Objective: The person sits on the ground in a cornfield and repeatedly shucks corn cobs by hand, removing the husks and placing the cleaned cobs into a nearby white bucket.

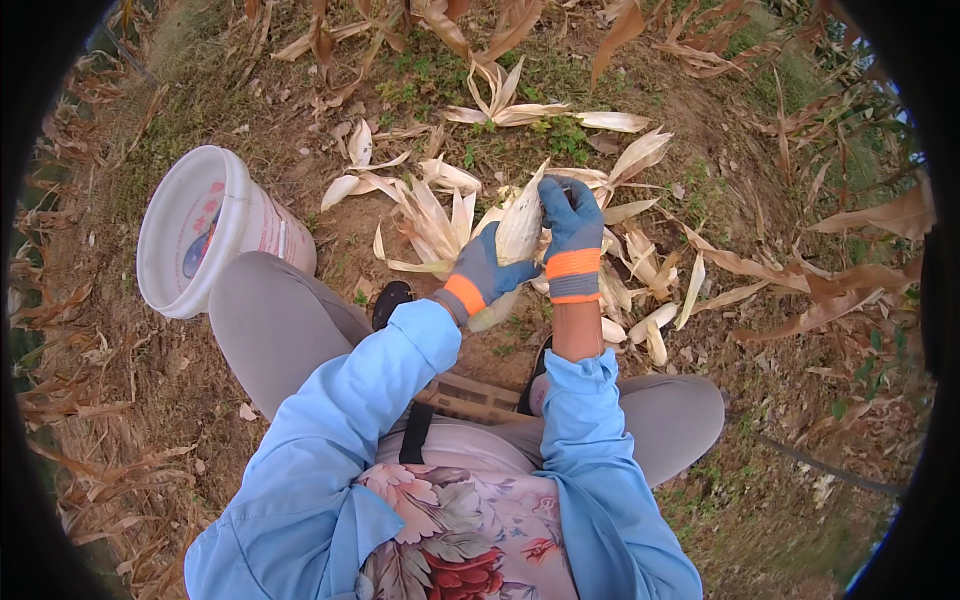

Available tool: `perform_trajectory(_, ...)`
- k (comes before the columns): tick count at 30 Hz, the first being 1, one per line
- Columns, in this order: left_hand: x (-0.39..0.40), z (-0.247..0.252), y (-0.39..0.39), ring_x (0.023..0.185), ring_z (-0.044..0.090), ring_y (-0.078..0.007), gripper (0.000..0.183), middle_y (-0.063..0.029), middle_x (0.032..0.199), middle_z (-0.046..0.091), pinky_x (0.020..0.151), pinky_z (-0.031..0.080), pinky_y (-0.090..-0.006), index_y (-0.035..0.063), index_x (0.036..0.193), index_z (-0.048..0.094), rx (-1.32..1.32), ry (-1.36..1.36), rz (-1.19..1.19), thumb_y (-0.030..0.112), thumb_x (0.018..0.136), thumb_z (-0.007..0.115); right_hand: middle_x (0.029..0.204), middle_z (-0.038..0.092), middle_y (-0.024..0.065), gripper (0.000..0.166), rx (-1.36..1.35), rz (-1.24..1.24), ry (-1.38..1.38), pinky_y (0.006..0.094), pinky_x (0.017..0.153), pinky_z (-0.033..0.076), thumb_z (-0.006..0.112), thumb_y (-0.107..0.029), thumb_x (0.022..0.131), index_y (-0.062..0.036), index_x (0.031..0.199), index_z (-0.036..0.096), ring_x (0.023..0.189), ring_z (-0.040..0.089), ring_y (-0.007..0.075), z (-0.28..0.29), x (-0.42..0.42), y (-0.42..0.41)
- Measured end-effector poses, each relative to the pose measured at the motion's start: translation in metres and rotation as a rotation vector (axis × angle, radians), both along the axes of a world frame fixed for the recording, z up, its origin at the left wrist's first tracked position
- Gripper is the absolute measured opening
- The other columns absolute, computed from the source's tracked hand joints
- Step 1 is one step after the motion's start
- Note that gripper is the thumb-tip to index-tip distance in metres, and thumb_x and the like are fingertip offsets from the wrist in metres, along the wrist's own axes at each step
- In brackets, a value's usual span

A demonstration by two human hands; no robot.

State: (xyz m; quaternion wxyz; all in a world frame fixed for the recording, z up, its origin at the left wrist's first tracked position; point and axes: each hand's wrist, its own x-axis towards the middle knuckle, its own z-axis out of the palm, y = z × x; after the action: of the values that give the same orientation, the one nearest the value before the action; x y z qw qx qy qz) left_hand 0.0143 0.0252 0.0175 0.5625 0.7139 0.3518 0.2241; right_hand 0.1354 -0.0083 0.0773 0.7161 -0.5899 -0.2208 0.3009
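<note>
In front of me my left hand (pixel 491 262), in a grey and blue work glove with an orange cuff, grips an ear of corn in its pale dry husk (pixel 519 229). The ear's tip points away from me. My right hand (pixel 570 214), gloved alike, is close against the right side of the ear near its tip, fingers curled; whether it pinches a husk leaf is hidden. Loose dry husks (pixel 431 225) lie spread on the soil beyond and to both sides of my hands. More husk pieces (pixel 652 326) lie to the right of my right wrist.
A white plastic bucket (pixel 281 236) with printing lies tipped at the left, beside my knee, its mouth facing left. Dry corn stalks and leaves (pixel 832 285) ring the ground. A brown slatted crate or seat (pixel 472 397) is between my legs. Another opened husk (pixel 499 109) lies farther off.
</note>
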Motion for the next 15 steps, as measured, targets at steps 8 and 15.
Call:
perform_trajectory(8, -0.001, -0.005, 0.001, 0.090, 0.059, -0.0238, 0.066, -0.0129, 0.101, 0.060, 0.079, 0.047, -0.0352, -0.0016, 0.116, 0.048, -0.227, -0.293, 0.043, 0.031, 0.065, 0.077, 0.073, 0.057, -0.0002, 0.019, -0.008, 0.162, 0.018, 0.0202, 0.052, 0.039, 0.063, -0.011, 0.081, -0.0006, 0.096, 0.061, 0.059, 0.048, 0.0063, -0.002, 0.003, -0.011)
perform_trajectory(15, -0.013, 0.001, 0.032, 0.086, 0.060, -0.0230, 0.053, -0.0085, 0.099, 0.059, 0.074, 0.052, -0.0361, 0.0037, 0.119, 0.047, -0.601, -0.483, 0.093, 0.015, 0.073, 0.071, 0.079, 0.059, 0.0033, 0.020, 0.095, 0.118, 0.006, 0.0234, 0.057, 0.044, 0.060, -0.015, 0.084, 0.0011, 0.097, 0.059, 0.062, 0.053, 0.0109, -0.008, -0.001, -0.019)
